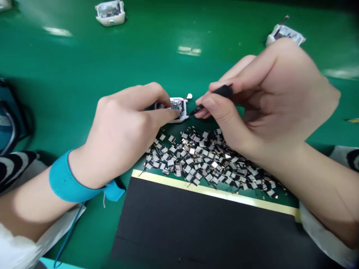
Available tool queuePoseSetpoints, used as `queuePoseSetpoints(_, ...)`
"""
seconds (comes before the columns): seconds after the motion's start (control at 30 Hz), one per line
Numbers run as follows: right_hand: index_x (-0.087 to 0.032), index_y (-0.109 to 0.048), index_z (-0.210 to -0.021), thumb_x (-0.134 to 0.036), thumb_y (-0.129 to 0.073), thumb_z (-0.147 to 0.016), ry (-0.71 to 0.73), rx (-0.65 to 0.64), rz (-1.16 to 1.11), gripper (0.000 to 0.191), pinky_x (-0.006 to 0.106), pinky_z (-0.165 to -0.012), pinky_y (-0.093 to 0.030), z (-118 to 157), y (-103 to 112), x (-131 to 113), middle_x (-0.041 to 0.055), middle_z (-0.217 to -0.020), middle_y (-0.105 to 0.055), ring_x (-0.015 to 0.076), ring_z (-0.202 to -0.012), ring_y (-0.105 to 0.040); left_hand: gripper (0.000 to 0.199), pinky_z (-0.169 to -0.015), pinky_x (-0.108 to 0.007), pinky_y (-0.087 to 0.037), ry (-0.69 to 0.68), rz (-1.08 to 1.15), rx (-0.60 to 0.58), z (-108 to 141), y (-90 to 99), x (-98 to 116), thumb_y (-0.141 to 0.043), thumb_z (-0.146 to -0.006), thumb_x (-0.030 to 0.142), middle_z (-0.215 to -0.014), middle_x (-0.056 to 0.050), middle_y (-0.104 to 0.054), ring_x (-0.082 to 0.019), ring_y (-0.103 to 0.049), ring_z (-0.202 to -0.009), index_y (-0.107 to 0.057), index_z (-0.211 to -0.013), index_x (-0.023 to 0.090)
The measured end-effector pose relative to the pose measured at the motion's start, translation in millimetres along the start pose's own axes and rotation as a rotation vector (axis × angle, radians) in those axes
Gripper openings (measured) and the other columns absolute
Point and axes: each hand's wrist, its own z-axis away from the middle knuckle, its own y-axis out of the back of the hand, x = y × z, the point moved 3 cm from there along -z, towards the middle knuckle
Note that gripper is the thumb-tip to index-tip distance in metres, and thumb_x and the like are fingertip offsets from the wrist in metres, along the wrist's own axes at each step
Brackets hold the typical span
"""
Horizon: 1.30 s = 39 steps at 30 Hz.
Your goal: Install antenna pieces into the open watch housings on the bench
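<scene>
A small white case (183, 118) with a circuit board inside lies on the green mat near the middle. My left hand (129, 123) grips it from the left, its fingertips over the board. From the case's top right corner a small white disc (189, 96) sticks out on a red wire. Just to the right, my right hand (260, 97) pinches a thin black tool (221, 92), whose tip points down left beside the case without touching it. Below both hands spreads a loose heap of small silver and black parts (196, 157).
Two more open white cases sit farther back, one at the upper left (110, 14) and one at the upper right (286, 33). A black sheet (207, 224) with a yellow edge strip (224, 196) lies in front. A blue object (9, 119) stands at the left edge.
</scene>
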Motion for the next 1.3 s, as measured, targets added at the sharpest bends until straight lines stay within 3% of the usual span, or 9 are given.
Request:
queuePoseSetpoints(0.23, -0.019, -0.035, -0.075, -0.032, -0.044, -0.084, -0.104, -0.054, -0.014, 0.018, 0.019, -0.060, -0.050, 2.8, -2.7, 4.8, -0.0050, -0.072, -0.049, 0.0050, -0.068, -0.055, 0.023, -0.050, -0.024, -0.033, 0.102, 0.089, -0.019, -2.5, -0.5, 1.5, -0.048, -0.081, 0.032, -0.073, 0.004, -0.060, -0.010, -0.054, -0.065, -0.064, -0.073, 0.018)
queuePoseSetpoints(0.33, -0.019, -0.035, -0.074, -0.033, -0.044, -0.084, -0.083, -0.056, 0.005, 0.019, 0.018, -0.059, -0.050, 1.9, -1.4, 5.5, -0.0043, -0.070, -0.048, 0.0054, -0.069, -0.054, 0.022, -0.050, -0.024, -0.032, 0.121, 0.095, -0.025, -2.0, 0.3, 2.4, -0.050, -0.081, 0.031, -0.074, 0.004, -0.061, -0.010, -0.055, -0.066, -0.065, -0.073, 0.017)
queuePoseSetpoints(0.67, -0.022, -0.031, -0.088, -0.029, -0.044, -0.085, -0.028, -0.065, 0.023, 0.016, 0.017, -0.056, -0.049, 0.6, -0.9, 3.7, -0.0045, -0.069, -0.043, 0.0055, -0.068, -0.053, 0.021, -0.051, -0.024, -0.033, 0.022, 0.044, -0.010, -0.7, 1.8, 5.7, -0.047, -0.083, 0.025, -0.079, 0.002, -0.061, -0.011, -0.055, -0.069, -0.065, -0.078, 0.017)
queuePoseSetpoints(1.03, -0.020, -0.034, -0.082, -0.028, -0.044, -0.084, 0.016, -0.032, 0.069, 0.013, 0.018, -0.054, -0.047, -0.7, 0.3, 2.3, -0.0033, -0.066, -0.044, 0.0076, -0.070, -0.054, 0.023, -0.051, -0.023, -0.032, 0.097, 0.066, -0.024, -0.6, 0.6, 4.6, -0.048, -0.082, 0.031, -0.073, 0.003, -0.061, -0.009, -0.054, -0.065, -0.064, -0.074, 0.016)
queuePoseSetpoints(1.3, -0.020, -0.036, -0.075, -0.032, -0.042, -0.085, -0.060, -0.049, 0.023, 0.017, 0.021, -0.057, -0.049, 2.1, -0.9, 4.4, -0.0029, -0.070, -0.046, 0.0067, -0.064, -0.054, 0.022, -0.054, -0.023, -0.037, 0.161, 0.098, -0.026, -2.3, 1.1, 3.4, -0.049, -0.080, 0.033, -0.071, 0.006, -0.059, -0.008, -0.055, -0.066, -0.064, -0.073, 0.019)
